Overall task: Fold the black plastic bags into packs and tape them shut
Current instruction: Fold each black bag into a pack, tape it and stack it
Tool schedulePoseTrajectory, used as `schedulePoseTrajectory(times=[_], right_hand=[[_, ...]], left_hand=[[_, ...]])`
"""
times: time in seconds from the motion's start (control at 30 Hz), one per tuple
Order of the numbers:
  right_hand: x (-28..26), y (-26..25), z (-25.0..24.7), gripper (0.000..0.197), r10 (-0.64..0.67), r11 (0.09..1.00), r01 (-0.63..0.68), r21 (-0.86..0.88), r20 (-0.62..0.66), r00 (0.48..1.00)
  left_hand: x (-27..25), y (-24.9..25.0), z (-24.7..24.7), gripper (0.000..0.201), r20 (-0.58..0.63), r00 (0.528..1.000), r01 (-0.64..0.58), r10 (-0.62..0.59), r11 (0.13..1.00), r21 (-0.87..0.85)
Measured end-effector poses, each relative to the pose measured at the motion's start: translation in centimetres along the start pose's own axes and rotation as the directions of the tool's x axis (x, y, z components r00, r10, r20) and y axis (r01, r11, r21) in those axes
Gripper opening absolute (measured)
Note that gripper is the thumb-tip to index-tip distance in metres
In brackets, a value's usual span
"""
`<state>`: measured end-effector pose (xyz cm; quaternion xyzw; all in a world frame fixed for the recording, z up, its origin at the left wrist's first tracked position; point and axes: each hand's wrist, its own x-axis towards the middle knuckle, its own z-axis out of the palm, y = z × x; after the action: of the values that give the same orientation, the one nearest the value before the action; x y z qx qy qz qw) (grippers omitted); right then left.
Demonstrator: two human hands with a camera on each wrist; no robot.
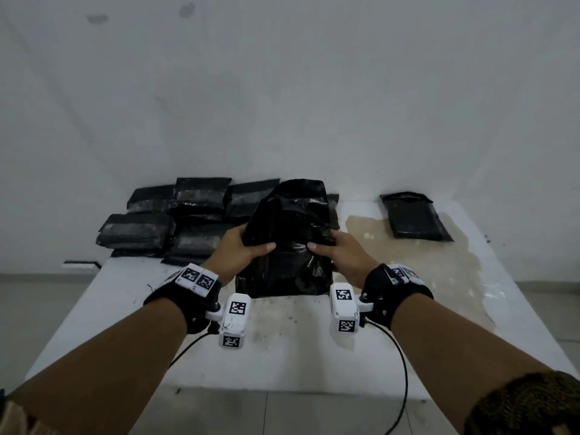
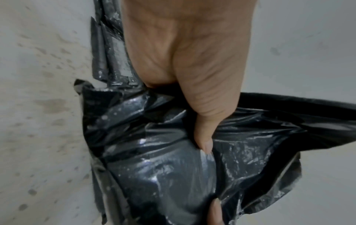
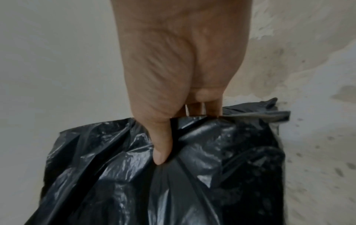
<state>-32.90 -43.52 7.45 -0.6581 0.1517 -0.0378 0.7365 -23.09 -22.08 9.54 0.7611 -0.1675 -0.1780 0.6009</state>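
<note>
From the head view, you hold a crinkled black plastic bag (image 1: 284, 243) over the middle of the white stained table (image 1: 314, 350), its lower end resting on the tabletop and its upper part raised and bent toward you. Your left hand (image 1: 240, 249) pinches the bag's left side, thumb on top; your right hand (image 1: 337, 251) pinches the right side the same way. A stack of taped black plastic packs (image 1: 175, 215) sits at the table's far left corner, and one flat black folded bag (image 1: 412, 216) lies near the far right edge.

From the left wrist, your thumb (image 2: 204, 137) presses into the glossy plastic, the other fingers hidden behind it.

From the right wrist, your thumb (image 3: 161, 146) pushes into a fold while the fingers (image 3: 213, 108) curl behind the bag's edge.
</note>
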Motion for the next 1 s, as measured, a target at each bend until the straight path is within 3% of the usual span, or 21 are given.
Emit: schedulePoseTrajectory(times=[0.2,0.37,0.5,0.67,0.73,0.8,0.87,0.93,1.0], right_hand=[[-1.6,6.1,-0.3,0.02,0.145,0.989,-0.142,-0.034,0.112,0.983],[-1.4,9.5,0.7,0.032,0.253,0.967,-0.249,-0.047,0.146,0.956],[0.0,10.9,2.2,0.032,0.318,0.948,-0.311,-0.069,0.119,0.941],[1.2,12.0,4.5,0.026,0.388,0.885,-0.325,-0.333,0.144,0.91],[1.9,13.0,5.4,0.03,0.283,0.869,-0.211,-0.449,0.101,0.954],[3.1,13.3,6.5,0.042,0.109,0.855,-0.123,-0.503,-0.058,0.992],[4.6,12.4,7.4,0.043,-0.113,0.836,0.033,-0.548,-0.114,0.987],[6.3,10.7,8.5,0.036,-0.292,0.704,0.222,-0.675,0.011,0.957],[8.0,9.4,9.6,0.031,-0.293,0.543,0.309,-0.781,0.169,0.941]], left_hand=[[-2.8,-5.0,0.9,0.008,-0.102,0.982,0.16,-0.156,0.987,0.029],[-3.1,-8.9,-0.6,0.017,-0.121,0.943,0.311,-0.309,0.95,0.001],[-2.0,-10.7,-1.9,0.017,-0.098,0.935,0.344,-0.342,0.939,0.001],[-1.0,-14.1,-4.6,0.028,-0.053,0.934,0.356,-0.352,0.922,0.153],[-0.8,-15.3,-5.7,0.028,-0.022,0.927,0.369,-0.373,0.905,0.213],[-0.1,-16.4,-6.8,0.029,0.005,0.922,0.377,-0.388,0.9,0.22],[0.6,-16.7,-7.3,0.025,0.027,0.925,0.368,-0.378,0.913,0.174],[1.2,-16.8,-7.5,0.019,0.05,0.933,0.348,-0.357,0.928,0.136],[1.4,-17.0,-7.7,0.016,0.064,0.938,0.331,-0.341,0.935,0.131]])
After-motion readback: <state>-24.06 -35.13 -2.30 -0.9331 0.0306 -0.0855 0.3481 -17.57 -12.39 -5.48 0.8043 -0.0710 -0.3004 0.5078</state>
